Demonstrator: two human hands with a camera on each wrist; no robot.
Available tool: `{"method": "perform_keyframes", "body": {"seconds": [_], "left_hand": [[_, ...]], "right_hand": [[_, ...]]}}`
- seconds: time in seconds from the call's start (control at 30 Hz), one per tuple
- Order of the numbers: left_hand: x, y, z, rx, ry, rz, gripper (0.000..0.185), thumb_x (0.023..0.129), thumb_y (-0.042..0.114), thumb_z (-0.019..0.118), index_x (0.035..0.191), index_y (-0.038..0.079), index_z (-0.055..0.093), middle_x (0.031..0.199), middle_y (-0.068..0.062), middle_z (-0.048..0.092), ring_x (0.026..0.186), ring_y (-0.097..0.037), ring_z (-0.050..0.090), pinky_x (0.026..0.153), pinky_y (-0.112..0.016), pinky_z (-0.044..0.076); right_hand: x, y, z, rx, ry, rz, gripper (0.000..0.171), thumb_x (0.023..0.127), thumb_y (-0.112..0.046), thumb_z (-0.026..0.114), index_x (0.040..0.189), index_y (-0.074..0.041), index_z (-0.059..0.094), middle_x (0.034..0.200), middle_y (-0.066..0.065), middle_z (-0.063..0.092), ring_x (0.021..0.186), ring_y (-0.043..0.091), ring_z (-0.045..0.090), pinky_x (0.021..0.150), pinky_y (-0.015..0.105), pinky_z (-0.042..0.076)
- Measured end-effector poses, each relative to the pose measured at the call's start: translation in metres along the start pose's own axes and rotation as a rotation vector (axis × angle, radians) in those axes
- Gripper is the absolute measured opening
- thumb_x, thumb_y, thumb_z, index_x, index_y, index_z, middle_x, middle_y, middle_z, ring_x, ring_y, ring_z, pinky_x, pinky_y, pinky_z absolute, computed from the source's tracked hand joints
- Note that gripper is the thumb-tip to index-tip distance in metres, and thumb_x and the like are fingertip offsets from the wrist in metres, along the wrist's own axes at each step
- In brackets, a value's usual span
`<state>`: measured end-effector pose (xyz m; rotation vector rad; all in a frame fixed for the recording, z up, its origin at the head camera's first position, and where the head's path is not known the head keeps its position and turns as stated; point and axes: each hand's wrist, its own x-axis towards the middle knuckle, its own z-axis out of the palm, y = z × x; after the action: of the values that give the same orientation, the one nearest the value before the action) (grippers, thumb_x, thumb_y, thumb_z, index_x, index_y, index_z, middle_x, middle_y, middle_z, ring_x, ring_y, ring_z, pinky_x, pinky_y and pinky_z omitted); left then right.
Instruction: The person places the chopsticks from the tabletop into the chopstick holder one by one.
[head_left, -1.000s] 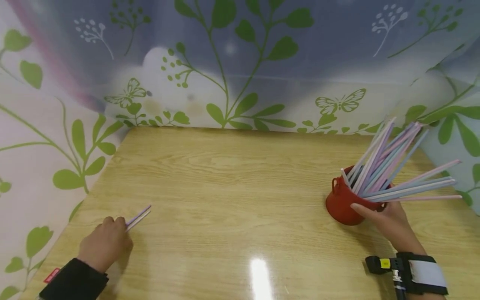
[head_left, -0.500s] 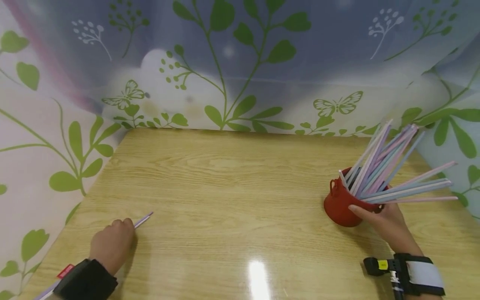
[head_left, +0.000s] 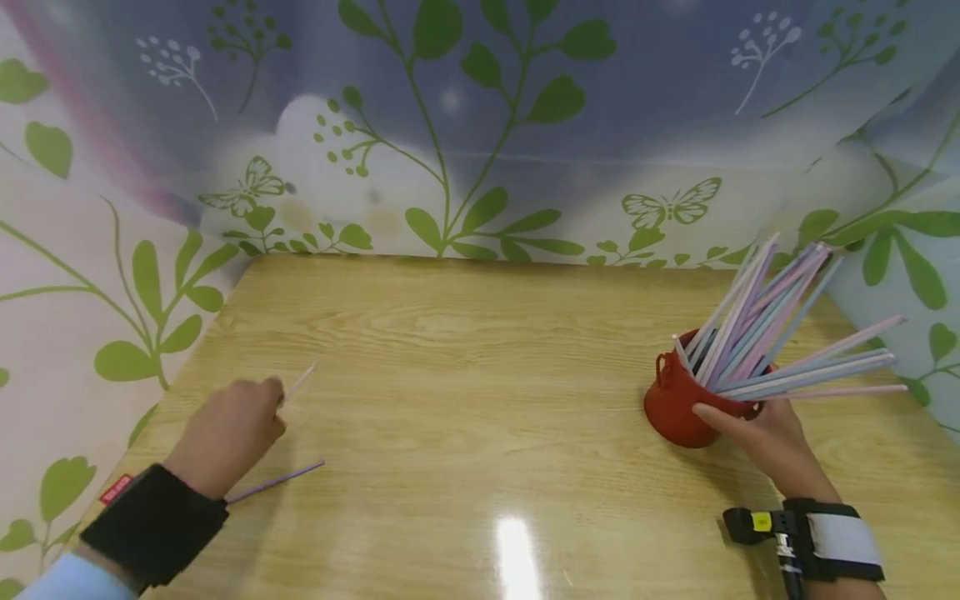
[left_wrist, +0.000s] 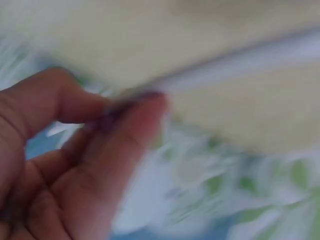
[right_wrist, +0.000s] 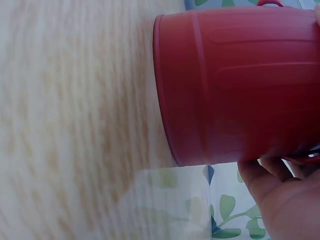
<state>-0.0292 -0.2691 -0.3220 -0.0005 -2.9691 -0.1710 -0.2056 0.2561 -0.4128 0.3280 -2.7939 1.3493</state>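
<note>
Here my left hand (head_left: 228, 429) pinches a straw (head_left: 299, 382) pointing to two o'clock, toward the red cup (head_left: 678, 410) my right hand (head_left: 765, 437) grips.

A glossy wood-grain table (head_left: 465, 383) reflects a bright patch of light near its front edge. At right, a smooth red plastic bucket (head_left: 678, 410), ribbed along its wall, holds matt pastel straws (head_left: 780, 333). A black cloth cuff (head_left: 153, 523) wraps the left wrist. Printed sheeting with a soft sheen (head_left: 480, 125) lines the far side.

Black wristbands (head_left: 153, 523), pale blue sleeve (head_left: 71, 582)
</note>
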Motion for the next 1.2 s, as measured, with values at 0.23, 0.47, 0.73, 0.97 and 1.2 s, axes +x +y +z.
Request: {"method": "perform_keyframes", "body": {"seconds": [0.23, 0.47, 0.73, 0.97, 1.2], "left_hand": [[0.082, 0.100, -0.100, -0.424, 0.438, 0.374, 0.007, 0.076, 0.007, 0.049, 0.078, 0.009, 0.055, 0.077, -0.001, 0.064, 0.070, -0.008, 0.061, 0.061, -0.019, 0.048], [0.145, 0.222, -0.131, -0.797, 0.511, 0.745, 0.015, 0.079, 0.016, 0.050, 0.092, 0.011, 0.057, 0.083, 0.006, 0.062, 0.072, 0.010, 0.055, 0.068, -0.007, 0.042], [0.172, 0.309, -0.063, -0.831, 0.180, 0.684, 0.020, 0.085, 0.014, 0.042, 0.101, 0.014, 0.053, 0.088, 0.006, 0.059, 0.081, 0.005, 0.054, 0.072, -0.004, 0.035], [0.170, 0.328, -0.013, -0.751, -0.074, 0.671, 0.017, 0.085, 0.019, 0.046, 0.099, 0.018, 0.056, 0.091, 0.010, 0.058, 0.081, 0.005, 0.050, 0.069, -0.005, 0.034], [0.175, 0.320, -0.010, -0.632, -0.312, 0.648, 0.019, 0.085, 0.017, 0.047, 0.069, 0.015, 0.058, 0.063, 0.004, 0.050, 0.052, -0.007, 0.039, 0.053, -0.014, 0.029]], "right_hand": [[-0.002, -0.011, 0.002, 0.039, -0.014, -0.011, 0.076, 0.071, -0.031, 0.065, 0.130, -0.032, 0.017, 0.127, -0.002, 0.037, 0.110, 0.009, 0.040, 0.083, 0.021, 0.042], [-0.005, -0.019, 0.003, 0.052, -0.041, -0.011, 0.077, 0.072, -0.031, 0.064, 0.131, -0.032, 0.015, 0.130, -0.001, 0.034, 0.114, 0.018, 0.038, 0.087, 0.043, 0.038], [-0.008, -0.031, 0.003, 0.074, -0.012, -0.045, 0.074, 0.072, -0.027, 0.065, 0.130, -0.032, 0.019, 0.125, -0.004, 0.038, 0.108, 0.004, 0.040, 0.077, 0.008, 0.037], [-0.017, -0.046, -0.003, 0.061, 0.003, -0.074, 0.067, 0.075, -0.021, 0.062, 0.128, -0.027, 0.022, 0.117, -0.002, 0.038, 0.099, 0.003, 0.039, 0.073, 0.011, 0.036], [-0.014, -0.041, -0.005, 0.036, 0.001, -0.042, 0.074, 0.075, -0.025, 0.062, 0.131, -0.031, 0.016, 0.127, 0.004, 0.034, 0.109, 0.007, 0.037, 0.084, 0.021, 0.039]]}}
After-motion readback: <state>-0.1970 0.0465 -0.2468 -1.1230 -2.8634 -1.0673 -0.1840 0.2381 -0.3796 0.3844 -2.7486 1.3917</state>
